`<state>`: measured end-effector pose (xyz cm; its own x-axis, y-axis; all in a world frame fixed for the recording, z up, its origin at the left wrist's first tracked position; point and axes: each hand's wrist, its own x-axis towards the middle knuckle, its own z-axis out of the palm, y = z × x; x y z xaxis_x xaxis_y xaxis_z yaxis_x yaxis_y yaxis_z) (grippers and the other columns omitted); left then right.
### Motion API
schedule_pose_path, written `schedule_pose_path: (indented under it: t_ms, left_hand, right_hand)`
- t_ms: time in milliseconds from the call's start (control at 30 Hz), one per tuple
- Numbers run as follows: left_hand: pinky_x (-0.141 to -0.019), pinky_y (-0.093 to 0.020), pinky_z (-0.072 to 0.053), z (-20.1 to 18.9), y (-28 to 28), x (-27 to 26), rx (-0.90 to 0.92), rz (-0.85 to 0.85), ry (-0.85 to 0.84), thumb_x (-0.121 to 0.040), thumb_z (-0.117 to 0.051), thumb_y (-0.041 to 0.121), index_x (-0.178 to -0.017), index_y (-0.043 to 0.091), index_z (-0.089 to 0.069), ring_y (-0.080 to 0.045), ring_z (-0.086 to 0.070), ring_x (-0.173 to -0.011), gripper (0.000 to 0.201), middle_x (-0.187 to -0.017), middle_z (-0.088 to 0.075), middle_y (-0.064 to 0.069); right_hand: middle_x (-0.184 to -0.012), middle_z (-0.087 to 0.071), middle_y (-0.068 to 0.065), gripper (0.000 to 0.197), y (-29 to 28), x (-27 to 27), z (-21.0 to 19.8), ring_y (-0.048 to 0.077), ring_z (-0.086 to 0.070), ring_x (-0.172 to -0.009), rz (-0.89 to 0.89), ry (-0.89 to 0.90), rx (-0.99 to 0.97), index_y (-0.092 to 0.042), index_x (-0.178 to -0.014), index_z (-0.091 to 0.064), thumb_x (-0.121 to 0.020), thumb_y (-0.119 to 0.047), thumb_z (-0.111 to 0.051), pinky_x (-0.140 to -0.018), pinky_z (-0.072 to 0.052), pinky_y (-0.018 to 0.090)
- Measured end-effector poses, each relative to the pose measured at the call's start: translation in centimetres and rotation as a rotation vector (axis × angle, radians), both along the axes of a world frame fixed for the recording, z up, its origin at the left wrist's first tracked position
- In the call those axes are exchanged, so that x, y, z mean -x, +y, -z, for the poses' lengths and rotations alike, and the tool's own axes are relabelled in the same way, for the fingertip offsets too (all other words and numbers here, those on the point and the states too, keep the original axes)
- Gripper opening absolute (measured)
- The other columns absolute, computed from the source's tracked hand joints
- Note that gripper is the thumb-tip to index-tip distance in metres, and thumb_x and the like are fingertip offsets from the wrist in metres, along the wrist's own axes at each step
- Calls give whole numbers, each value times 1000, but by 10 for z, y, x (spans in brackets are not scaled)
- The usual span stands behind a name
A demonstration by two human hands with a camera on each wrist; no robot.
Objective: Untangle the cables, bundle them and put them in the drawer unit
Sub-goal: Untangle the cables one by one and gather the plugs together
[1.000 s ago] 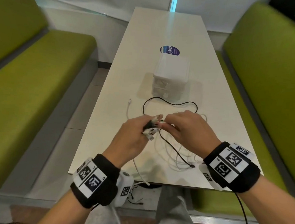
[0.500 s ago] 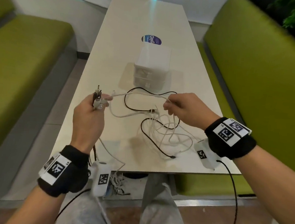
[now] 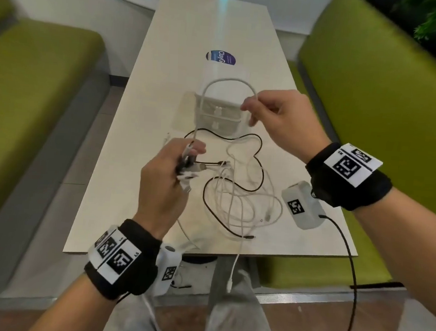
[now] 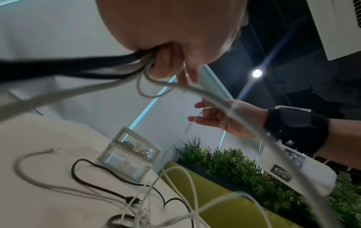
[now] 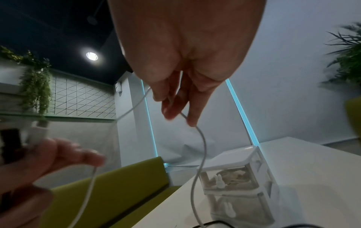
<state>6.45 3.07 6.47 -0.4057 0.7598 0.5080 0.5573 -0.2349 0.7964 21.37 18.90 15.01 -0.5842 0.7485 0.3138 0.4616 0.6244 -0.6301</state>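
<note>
A tangle of white cables point(image 3: 245, 199) and a black cable point(image 3: 260, 166) lies on the white table point(image 3: 137, 180). My left hand point(image 3: 169, 177) is raised above the table's near left part and grips a bunch of cable ends point(image 3: 188, 163), black and white. From it a white cable point(image 3: 228, 81) arches up to my right hand point(image 3: 275, 117), which pinches it between thumb and fingers point(image 5: 175, 106). Behind the loop stands the small clear drawer unit point(image 3: 219, 116), its two drawers closed, each with a little white knob point(image 5: 219, 181).
Green benches point(image 3: 372, 112) flank the table on both sides. A round blue sticker point(image 3: 221, 57) lies beyond the drawer unit. One white cable end point(image 3: 231, 278) hangs over the table's near edge. Potted plants point(image 4: 234, 163) stand behind the right bench.
My left hand has moved right, back toward the middle, still gripping the cable ends. My right hand has risen and lifted the white cable into a tall arch in front of the drawer unit.
</note>
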Motion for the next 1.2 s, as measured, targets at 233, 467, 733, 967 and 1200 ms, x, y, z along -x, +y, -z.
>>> schedule_pose_path:
  t_ms: [233, 467, 733, 967, 1200]
  left_hand:
    - [-88, -41, -49, -11, 22, 2, 387, 37, 243, -85, -46, -6, -148, 27, -34, -26, -61, -103, 73, -116, -65, -4]
    - [-72, -47, -50, -8, 28, 4, 468, 77, 211, -86, -46, -1, -129, 26, -40, -34, -62, -81, 51, -87, -70, -6]
    - [-68, -42, -48, -13, 24, 7, 474, 118, 160, -82, -45, 12, -80, 24, -53, -28, -61, -76, 15, -76, -68, -3]
    - [-65, -23, -43, -29, 11, 12, 209, 26, -111, -94, -41, -1, -90, 14, -57, -11, -61, -66, 22, -62, -65, 8]
    - [-56, -19, -33, -50, -1, 16, 134, 67, -327, -104, -43, 22, -92, 13, -58, 5, -50, -48, 21, -74, -72, -5]
  right_hand:
    - [-80, -75, 2, 27, -16, 11, -6, 13, -72, -81, -192, -44, 186, -7, -93, -73, -98, -25, -54, -83, -57, 41]
    - [-85, -74, 17, 24, -26, 8, -5, 23, -73, -82, -327, 65, 354, -1, -95, -71, -99, -17, -54, -84, -57, 45]
    - [-81, -70, 16, 19, -30, 6, 5, 22, -68, -77, -351, 111, 402, -4, -110, -66, -92, -7, -60, -74, -55, 39]
    - [-83, -64, -11, 73, -37, -2, 36, 0, -55, -70, -249, -507, 286, -39, -146, -32, -83, -55, -66, -67, -37, 16]
    - [-94, -67, -6, 36, -52, 5, 70, 7, -57, -78, -179, -496, 199, -26, -120, -60, -92, -49, -58, -78, -49, 31]
